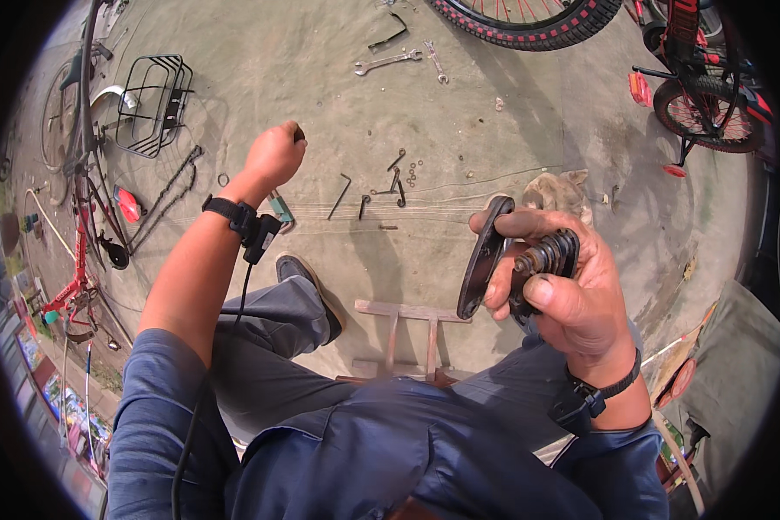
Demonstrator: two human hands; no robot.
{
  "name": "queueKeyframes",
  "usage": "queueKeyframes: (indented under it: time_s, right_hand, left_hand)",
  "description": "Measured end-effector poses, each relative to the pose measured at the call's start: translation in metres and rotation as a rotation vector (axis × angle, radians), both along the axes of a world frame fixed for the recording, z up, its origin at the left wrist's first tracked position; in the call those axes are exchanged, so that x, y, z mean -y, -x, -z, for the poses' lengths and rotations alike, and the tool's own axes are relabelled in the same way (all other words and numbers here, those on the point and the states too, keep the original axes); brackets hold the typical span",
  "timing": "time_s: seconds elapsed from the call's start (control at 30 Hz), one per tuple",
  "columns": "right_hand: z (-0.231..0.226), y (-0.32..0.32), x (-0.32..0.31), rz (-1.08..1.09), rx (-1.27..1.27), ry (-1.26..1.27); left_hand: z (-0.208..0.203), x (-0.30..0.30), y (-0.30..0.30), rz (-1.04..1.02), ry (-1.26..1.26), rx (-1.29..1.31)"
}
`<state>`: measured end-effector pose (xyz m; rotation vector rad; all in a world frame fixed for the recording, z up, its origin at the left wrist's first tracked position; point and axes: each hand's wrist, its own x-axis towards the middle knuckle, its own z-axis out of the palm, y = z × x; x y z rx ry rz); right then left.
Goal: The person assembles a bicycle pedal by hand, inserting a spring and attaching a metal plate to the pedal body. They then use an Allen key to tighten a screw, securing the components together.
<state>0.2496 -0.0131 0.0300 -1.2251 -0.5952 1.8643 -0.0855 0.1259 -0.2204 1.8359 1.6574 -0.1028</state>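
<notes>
My right hand (pixel 581 295) is closed around a dark, greasy metal part with a coil spring (pixel 546 256). A flat black oval plate (pixel 484 258) stands out beside the spring, with my fingers against it; whether the two are joined is hidden. Out to the left, above the ground, my left hand (pixel 276 156) is curled into a fist, and what it may hold cannot be seen. Just below that wrist lies a teal-and-grey object (pixel 281 211). Between the hands, several hex keys (pixel 399 186) and small rings (pixel 412 173) rest on the ground.
Two wrenches (pixel 388 62) lie farther off. A black wire basket (pixel 153 106), a chain (pixel 169 192) and a red reflector (pixel 128 204) are at the left. Bicycle wheels (pixel 529 35) stand at the far side. A low wooden stool (pixel 413 310) is between my legs; a rag (pixel 556 192) lies right.
</notes>
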Motion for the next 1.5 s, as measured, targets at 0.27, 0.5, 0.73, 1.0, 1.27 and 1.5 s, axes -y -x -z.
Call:
queueKeyframes:
  time_s: [0.27,0.5,0.73,1.0,1.27,1.5]
  right_hand:
    - [0.016,-0.008,-0.028,0.079,0.035,0.203]
    - [0.030,-0.007,-0.054,0.100,0.132,0.239]
    - [0.032,-0.008,-0.070,0.081,0.145,0.260]
    - [0.041,-0.013,-0.080,0.009,0.149,0.137]
    - [0.030,-0.013,-0.077,0.196,0.147,0.194]
    - [0.029,-0.020,-0.077,0.193,0.218,0.205]
  left_hand:
    - [0.095,-0.052,-0.011,0.028,-0.097,-0.097]
    - [0.125,-0.068,-0.017,-0.011,-0.071,-0.155]
    - [0.135,-0.071,-0.025,-0.002,-0.047,-0.232]
    - [0.146,-0.077,-0.026,-0.030,-0.021,-0.276]
    - [0.151,-0.076,-0.021,-0.067,-0.038,-0.274]
    - [0.139,-0.082,-0.008,-0.209,0.096,-0.190]
